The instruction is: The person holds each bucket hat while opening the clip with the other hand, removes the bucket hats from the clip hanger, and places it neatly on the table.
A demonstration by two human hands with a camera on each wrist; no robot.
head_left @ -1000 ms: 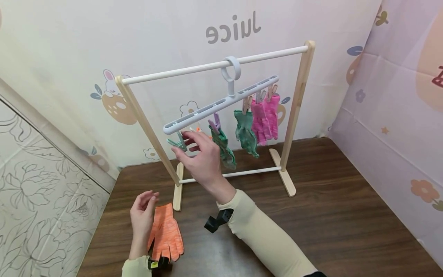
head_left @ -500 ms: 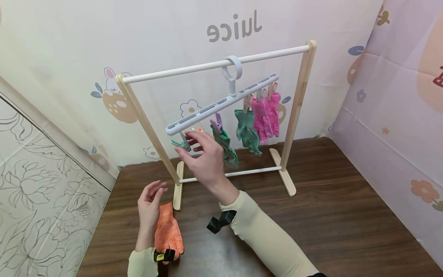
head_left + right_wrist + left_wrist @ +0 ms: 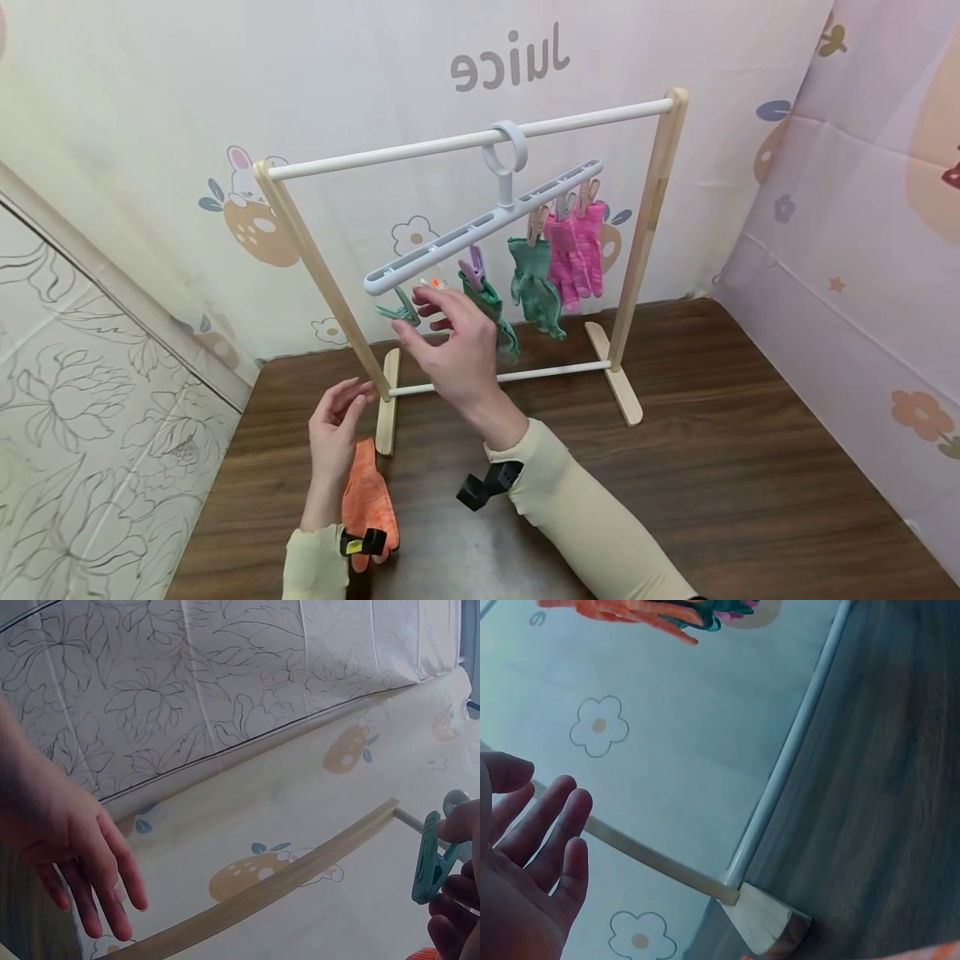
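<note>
My right hand (image 3: 459, 342) pinches a green clothespin (image 3: 401, 310) between thumb and fingers, under the left end of a grey-white hanger (image 3: 442, 250). In the right wrist view the thumb lies on the clothespin (image 3: 427, 862), with fingers below it. My left hand (image 3: 335, 429) holds nothing; its fingers are loosely bent above the table, left of the rack foot. An orange glove (image 3: 369, 500) lies on the table beneath the left wrist, partly covered. Another orange glove (image 3: 634, 609) hangs at the top of the left wrist view, mostly hidden behind my right hand in the head view.
The hanger hooks over the white rod (image 3: 390, 153) of a wooden rack (image 3: 647, 225). A purple clothespin (image 3: 474, 267) holds one green glove (image 3: 491, 312); another green glove (image 3: 534, 279) and pink gloves (image 3: 576, 258) hang to the right. A patterned cloth wall (image 3: 360, 67) stands behind the brown table (image 3: 712, 433).
My left hand has risen and moved right, toward the rack. The right hand has shifted slightly right along with the green clothespin and the hanger's left end.
</note>
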